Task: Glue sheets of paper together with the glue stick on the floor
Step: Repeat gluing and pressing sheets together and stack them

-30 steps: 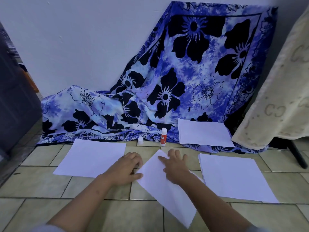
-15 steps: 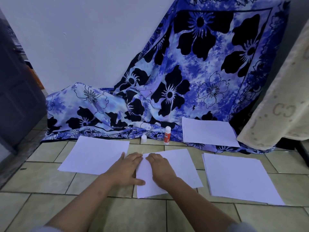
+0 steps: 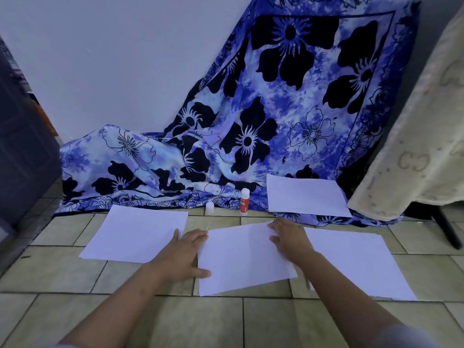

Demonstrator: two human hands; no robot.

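Hands flat on middle sheet (image 3: 246,257) on tiled floor (image 3: 75,285): left hand (image 3: 184,252) at its left edge, right hand (image 3: 288,237) at its far right corner, neither grip curled round anything. Glue stick (image 3: 244,200) stands upright farther off, at edge of patterned cloth (image 3: 150,172), white cap (image 3: 210,207) to its left.

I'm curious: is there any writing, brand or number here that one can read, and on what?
Red and white glue stick: white lettering on its red label, too blurred to read.
Cream patterned blanket: repeated motif reading roughly "CC"; no other words.
White paper sheets: no print visible.
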